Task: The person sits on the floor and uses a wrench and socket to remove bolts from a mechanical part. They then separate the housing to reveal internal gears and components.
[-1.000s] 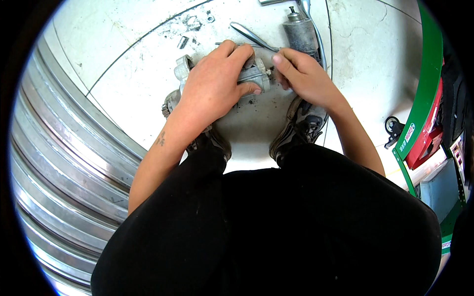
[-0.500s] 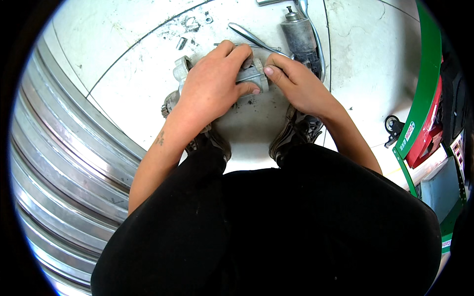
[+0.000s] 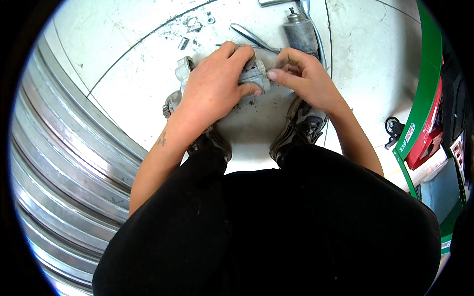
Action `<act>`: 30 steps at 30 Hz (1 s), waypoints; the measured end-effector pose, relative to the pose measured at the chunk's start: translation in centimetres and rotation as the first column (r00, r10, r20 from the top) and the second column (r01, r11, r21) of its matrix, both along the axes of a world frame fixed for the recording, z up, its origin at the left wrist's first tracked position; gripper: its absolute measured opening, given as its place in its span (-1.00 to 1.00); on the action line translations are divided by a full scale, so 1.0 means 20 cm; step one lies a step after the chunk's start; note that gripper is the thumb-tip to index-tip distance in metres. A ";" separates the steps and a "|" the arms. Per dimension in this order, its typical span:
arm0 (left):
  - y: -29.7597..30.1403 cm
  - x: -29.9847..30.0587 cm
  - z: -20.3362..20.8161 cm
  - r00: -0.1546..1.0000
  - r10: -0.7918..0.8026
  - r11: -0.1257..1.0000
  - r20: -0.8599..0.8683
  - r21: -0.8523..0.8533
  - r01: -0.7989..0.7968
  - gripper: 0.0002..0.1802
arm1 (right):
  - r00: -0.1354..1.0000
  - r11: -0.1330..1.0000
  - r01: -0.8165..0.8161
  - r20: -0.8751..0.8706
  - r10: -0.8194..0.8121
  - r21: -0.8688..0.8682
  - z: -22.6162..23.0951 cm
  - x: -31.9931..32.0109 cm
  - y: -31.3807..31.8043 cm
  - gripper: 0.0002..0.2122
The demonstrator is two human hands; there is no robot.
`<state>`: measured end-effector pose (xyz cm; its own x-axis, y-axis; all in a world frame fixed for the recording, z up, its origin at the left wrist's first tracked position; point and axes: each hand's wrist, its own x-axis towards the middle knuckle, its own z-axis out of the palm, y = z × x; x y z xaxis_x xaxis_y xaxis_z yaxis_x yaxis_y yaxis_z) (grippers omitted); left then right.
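Observation:
A grey cast-metal housing (image 3: 253, 77) lies low over the floor between my feet. My left hand (image 3: 215, 84) is wrapped over it from above, its thumb along the near side, hiding the middle. A rounded lug (image 3: 184, 70) of the same grey metal shows left of that hand. At the right end of the housing is my right hand (image 3: 308, 81), its thumb tip against or just beside the rim. Its fingers are curled but stand apart from the thumb, with nothing visible between them. Just beyond stands a dirty cylindrical motor body (image 3: 298, 35) with a short shaft on top.
Long-handled metal tools (image 3: 252, 37) lie beyond my hands. A small metal sleeve (image 3: 183, 43) and a nut (image 3: 211, 18) sit among dark grime. Stacked ribbed metal (image 3: 74, 143) curves along the left. On the right are a green frame (image 3: 425, 84) and a black caster (image 3: 393, 129).
My right hand's fingers have spread from the thumb and the hand has shifted slightly right. My left hand keeps its hold on the housing.

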<state>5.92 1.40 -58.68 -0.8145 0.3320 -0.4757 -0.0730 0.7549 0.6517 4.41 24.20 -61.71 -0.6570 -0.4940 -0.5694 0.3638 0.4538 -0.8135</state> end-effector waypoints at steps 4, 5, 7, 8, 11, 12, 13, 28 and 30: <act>0.00 0.00 0.01 1.000 0.003 1.000 -0.011 0.005 -0.003 -0.44 | 0.992 0.979 -0.070 0.120 0.047 0.191 0.00 0.00 -0.05 -0.62; 0.00 0.00 0.01 1.000 0.002 1.000 -0.010 0.002 -0.002 -0.44 | 0.992 0.978 -0.086 0.103 0.068 0.188 0.00 0.00 -0.06 -0.61; -0.01 0.01 0.01 1.000 0.005 1.000 -0.010 -0.009 -0.005 -0.44 | 0.991 0.976 -0.124 0.066 0.113 0.177 0.02 0.00 -0.09 -0.61; -0.01 0.01 0.01 1.000 0.010 1.000 -0.006 -0.019 -0.010 -0.44 | 0.991 0.981 -0.125 0.068 0.116 0.151 0.03 0.01 -0.09 -0.62; 0.01 -0.01 -0.02 1.000 -0.011 1.000 -0.001 0.024 0.011 -0.44 | 0.990 0.981 -0.122 0.083 0.110 0.154 0.08 0.00 -0.07 -0.67; 0.02 -0.02 -0.04 1.000 -0.024 0.998 -0.005 0.056 0.025 -0.44 | 0.989 0.975 -0.133 0.093 0.118 0.177 0.11 -0.03 -0.05 -0.69; 0.01 -0.02 -0.03 1.000 -0.011 0.999 -0.006 0.037 0.012 -0.43 | 0.983 0.974 -0.170 0.098 0.157 0.151 0.12 -0.04 -0.05 -0.71; -0.30 -0.15 0.05 0.908 0.370 0.872 -0.194 0.408 -0.269 -0.68 | 0.990 0.980 -0.002 0.139 -0.026 0.198 0.06 0.01 -0.10 -0.59; -0.36 -0.19 0.08 0.818 0.562 0.792 -0.121 0.365 -0.490 -0.74 | 0.984 0.990 -0.026 0.177 0.001 0.141 0.06 0.00 -0.09 -0.62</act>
